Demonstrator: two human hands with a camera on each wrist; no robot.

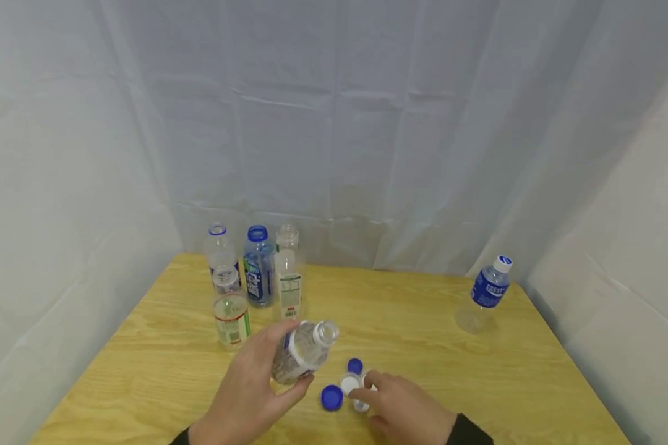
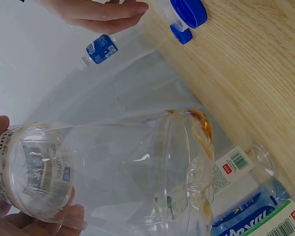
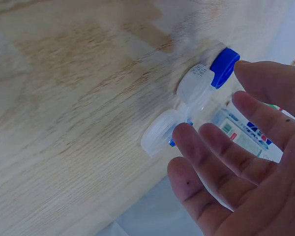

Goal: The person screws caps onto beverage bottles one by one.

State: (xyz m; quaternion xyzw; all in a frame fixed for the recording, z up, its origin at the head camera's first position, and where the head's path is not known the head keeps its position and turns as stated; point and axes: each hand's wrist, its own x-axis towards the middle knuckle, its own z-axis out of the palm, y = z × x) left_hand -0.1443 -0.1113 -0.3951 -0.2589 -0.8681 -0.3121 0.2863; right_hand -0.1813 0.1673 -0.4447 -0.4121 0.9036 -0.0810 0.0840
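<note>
In the head view my left hand (image 1: pixel 256 377) grips a clear plastic bottle (image 1: pixel 303 351) around its label, the capless mouth tilted up to the right. The left wrist view has the bottle's clear body (image 2: pixel 123 172) stretching across it, amber at the base. My right hand (image 1: pixel 403 405) reaches over a small group of bottle caps, its fingers loosely bent and holding nothing. Under and beside the fingertips lie white caps (image 1: pixel 350 384). A large blue cap (image 1: pixel 331 398) is left of them, and a smaller blue cap (image 1: pixel 355 366) lies behind.
At the back left stand several capless bottles, among them a blue bottle (image 1: pixel 258 272), a clear one with a red-edged label (image 1: pixel 232 318) and one with a white label (image 1: pixel 289 290). A white-capped bottle with a blue label (image 1: pixel 488 287) stands at the right. Pale sheeting (image 1: pixel 334 123) surrounds the wooden table (image 1: pixel 145 377).
</note>
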